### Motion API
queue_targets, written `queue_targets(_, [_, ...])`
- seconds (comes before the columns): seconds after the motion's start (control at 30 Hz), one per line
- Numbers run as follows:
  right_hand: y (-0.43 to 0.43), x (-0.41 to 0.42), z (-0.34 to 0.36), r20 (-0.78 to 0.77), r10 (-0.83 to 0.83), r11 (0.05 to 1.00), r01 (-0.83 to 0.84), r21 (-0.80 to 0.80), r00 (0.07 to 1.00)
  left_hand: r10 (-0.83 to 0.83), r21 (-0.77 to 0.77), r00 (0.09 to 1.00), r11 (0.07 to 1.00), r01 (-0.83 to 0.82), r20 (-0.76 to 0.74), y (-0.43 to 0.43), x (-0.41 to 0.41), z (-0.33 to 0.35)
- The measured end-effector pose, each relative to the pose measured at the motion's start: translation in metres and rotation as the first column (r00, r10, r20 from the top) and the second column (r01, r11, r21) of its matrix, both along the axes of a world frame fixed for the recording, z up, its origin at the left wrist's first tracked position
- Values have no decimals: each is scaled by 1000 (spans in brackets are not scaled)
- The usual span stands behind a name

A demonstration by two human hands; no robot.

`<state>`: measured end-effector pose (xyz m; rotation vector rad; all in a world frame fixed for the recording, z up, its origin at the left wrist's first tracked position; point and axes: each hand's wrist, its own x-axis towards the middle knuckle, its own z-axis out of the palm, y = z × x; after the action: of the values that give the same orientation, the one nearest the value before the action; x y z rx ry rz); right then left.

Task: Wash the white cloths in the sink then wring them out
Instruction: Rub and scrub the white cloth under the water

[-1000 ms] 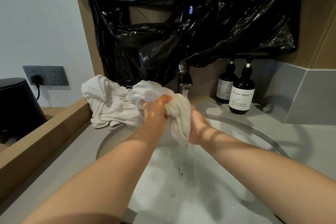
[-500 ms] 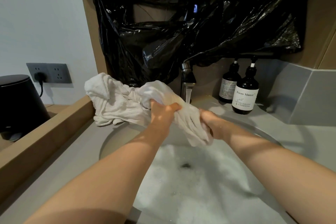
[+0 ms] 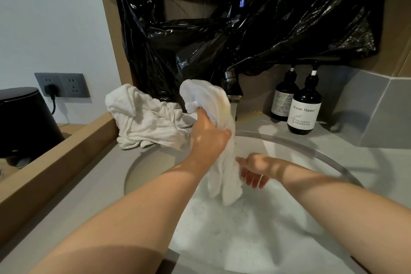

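My left hand [image 3: 208, 138] grips a wet white cloth [image 3: 224, 176] near its top and holds it up over the sink [image 3: 329, 158]. The cloth hangs down, its lower end just above the soapy water [image 3: 244, 236]. My right hand [image 3: 254, 169] is beside the hanging part with fingers spread and relaxed, touching its right side. A second white cloth [image 3: 144, 120] lies crumpled on the counter at the sink's back left edge. Water runs from the faucet [image 3: 232, 88] behind the held cloth.
Two dark pump bottles [image 3: 303, 107] stand on the counter right of the faucet. Black plastic sheeting [image 3: 233, 18] covers the wall above. A wooden ledge [image 3: 55, 153] borders the counter on the left, with a black appliance [image 3: 24, 122] and a wall socket [image 3: 62, 84] beyond.
My left hand lifted the cloth higher so it hangs long. My right hand let go of the cloth, dropped lower and opened beside it.
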<state>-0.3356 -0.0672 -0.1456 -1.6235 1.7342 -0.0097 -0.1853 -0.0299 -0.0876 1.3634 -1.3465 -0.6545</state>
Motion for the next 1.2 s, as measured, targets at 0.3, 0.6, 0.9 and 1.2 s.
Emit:
queue_targets(0.3, [17, 30, -31, -372, 487, 828, -553, -93, 791, 251, -121, 967, 962, -243, 52, -2, 17, 11])
queue_targets(0.6, [18, 26, -62, -450, 450, 839, -538, -84, 772, 279, 38, 938, 960, -277, -206, -16, 29, 7])
queue_targets(0.9, [14, 28, -69, -391, 386, 881, -459, -112, 836, 243, -17, 963, 969, -247, -116, -11, 31, 6])
queue_targets(1.2, [7, 39, -65, -417, 385, 911, -412, 28, 823, 203, -31, 969, 977, -209, -141, -10, 29, 3])
